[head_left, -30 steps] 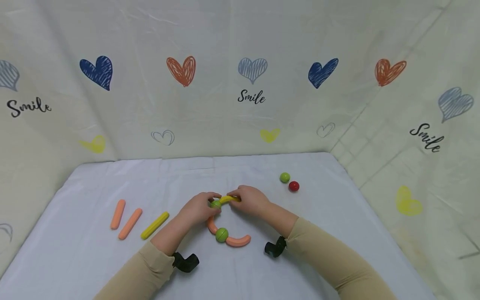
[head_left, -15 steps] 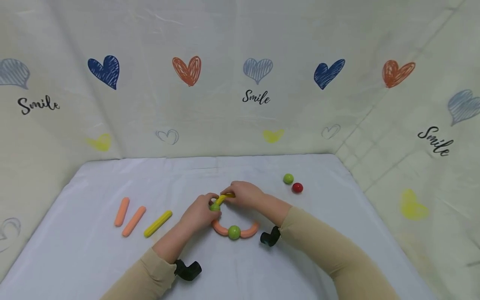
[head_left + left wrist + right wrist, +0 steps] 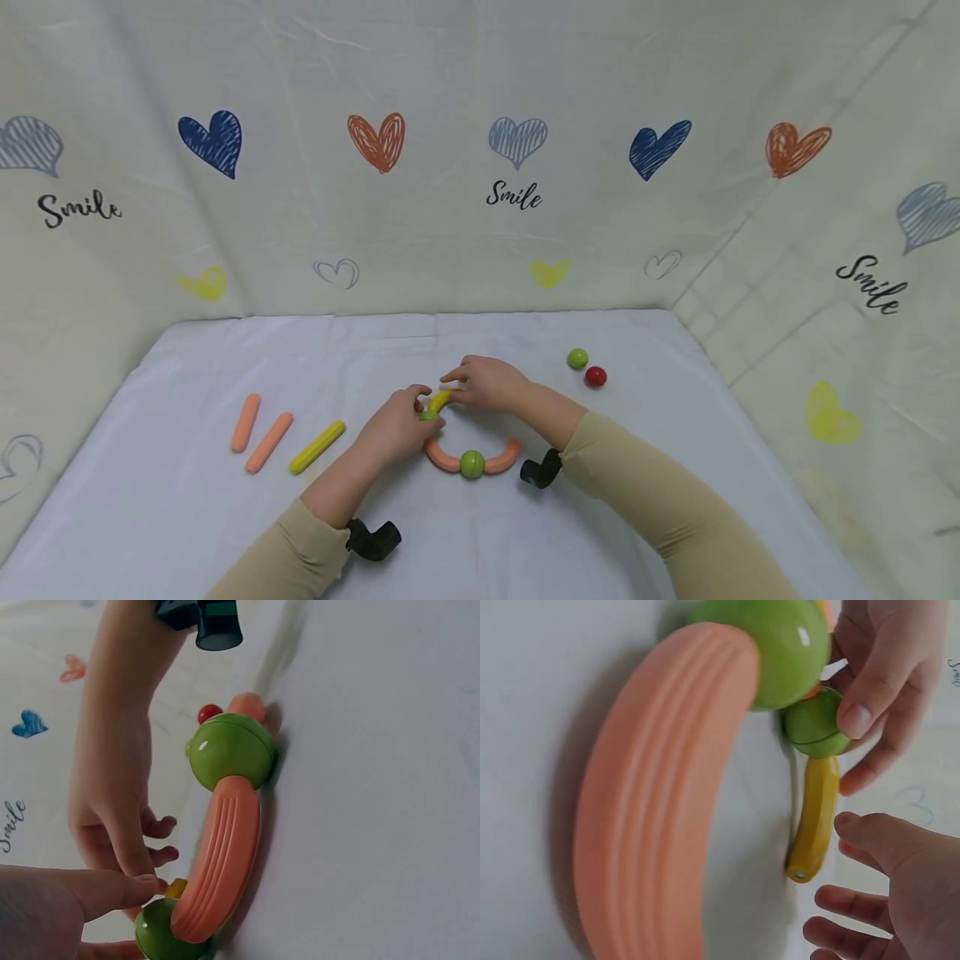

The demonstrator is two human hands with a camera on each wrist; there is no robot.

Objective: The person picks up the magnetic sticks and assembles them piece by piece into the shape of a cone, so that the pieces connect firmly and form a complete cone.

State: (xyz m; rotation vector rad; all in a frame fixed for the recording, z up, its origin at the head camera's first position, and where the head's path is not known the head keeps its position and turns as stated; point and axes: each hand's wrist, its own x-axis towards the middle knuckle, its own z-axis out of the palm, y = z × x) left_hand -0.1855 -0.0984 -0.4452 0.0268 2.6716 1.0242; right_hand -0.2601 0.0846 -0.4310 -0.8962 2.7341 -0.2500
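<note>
My left hand pinches a green ball between thumb and fingers. A curved yellow rod joins that ball, a small silvery dot on its free end. From the same ball a curved ribbed orange rod leads to a second green ball. Another curved orange rod extends from the second ball, so the joined pieces form an open ring on the table. Beside the yellow rod, my right hand has its fingers spread and grips nothing; the right wrist view shows a gap between them.
Two straight orange rods and a straight yellow rod lie left on the white cloth. A loose green ball and a red ball sit at the back right. A heart-printed sheet hangs behind.
My right hand has let go of the yellow rod and spread its fingers. The joined pieces have turned, with the second green ball shifting right. My left hand keeps its hold.
</note>
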